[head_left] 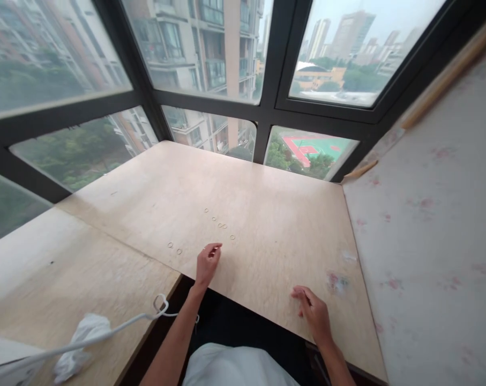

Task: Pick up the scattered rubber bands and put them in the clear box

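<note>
My left hand [208, 264] is just over the wooden board, thumb and fingers bent towards each other in a pinch. Whatever lies between its fingertips is too small to make out. Beyond it, several small thin rings lie in a slanting row, the nearest ring [232, 237] just up and to the right of the fingers. A pair of rings lies off to the left, one ring [179, 251] being closer to my hand. Over the board's front edge at the right, my right hand [314, 312] has loosely bent fingers, with a gap between index finger and thumb, and nothing visible in it.
A small clear packet with coloured bits [337, 282] lies right of my right hand, on the wooden board [267, 203]. At lower left are a white cable [126, 325] and a crumpled plastic bag [86, 332]. Windows and a papered wall [431, 241] border the board.
</note>
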A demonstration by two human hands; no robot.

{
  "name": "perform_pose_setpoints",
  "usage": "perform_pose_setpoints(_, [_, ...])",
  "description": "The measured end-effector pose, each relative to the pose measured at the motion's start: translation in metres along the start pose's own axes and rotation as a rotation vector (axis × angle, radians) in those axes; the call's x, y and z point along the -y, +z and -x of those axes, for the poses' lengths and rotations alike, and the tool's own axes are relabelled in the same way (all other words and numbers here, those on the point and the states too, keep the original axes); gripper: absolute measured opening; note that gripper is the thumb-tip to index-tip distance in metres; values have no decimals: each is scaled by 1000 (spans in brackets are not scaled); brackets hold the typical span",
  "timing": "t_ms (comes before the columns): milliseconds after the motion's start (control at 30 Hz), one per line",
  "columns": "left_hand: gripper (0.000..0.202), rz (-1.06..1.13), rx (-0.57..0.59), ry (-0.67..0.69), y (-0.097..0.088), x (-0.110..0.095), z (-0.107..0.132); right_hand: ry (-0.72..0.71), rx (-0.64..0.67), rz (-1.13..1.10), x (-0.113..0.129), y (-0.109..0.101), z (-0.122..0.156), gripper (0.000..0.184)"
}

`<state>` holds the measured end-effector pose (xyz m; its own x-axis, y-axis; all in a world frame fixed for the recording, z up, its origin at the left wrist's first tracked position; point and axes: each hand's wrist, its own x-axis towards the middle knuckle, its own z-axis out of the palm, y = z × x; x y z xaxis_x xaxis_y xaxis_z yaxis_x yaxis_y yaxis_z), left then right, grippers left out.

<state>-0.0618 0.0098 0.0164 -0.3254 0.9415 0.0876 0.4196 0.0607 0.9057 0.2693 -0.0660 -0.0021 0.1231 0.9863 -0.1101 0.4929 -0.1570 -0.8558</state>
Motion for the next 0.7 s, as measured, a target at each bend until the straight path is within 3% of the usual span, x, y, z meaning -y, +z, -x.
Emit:
perform_pose_setpoints(167, [32, -405, -229, -193, -75, 26, -20, 61, -64, 24, -3, 1, -7, 52])
perform_pose_setpoints(300, [32, -591, -170, -259, -111, 42, -22, 68, -67, 81, -6, 1, -9, 57])
perform_pose_setpoints(433, [24, -683, -19, -255, -121, 46, -25, 74, -68, 112, -9, 1, -9, 59])
perform_pose_setpoints(567, [20, -798, 80, -256, -121, 38, -33, 85, -82, 118, -9, 1, -8, 58])
perform_pose_setpoints(700, [18, -842, 166, -346, -120, 29, -41, 71, -86, 119, -7, 1, -9, 56])
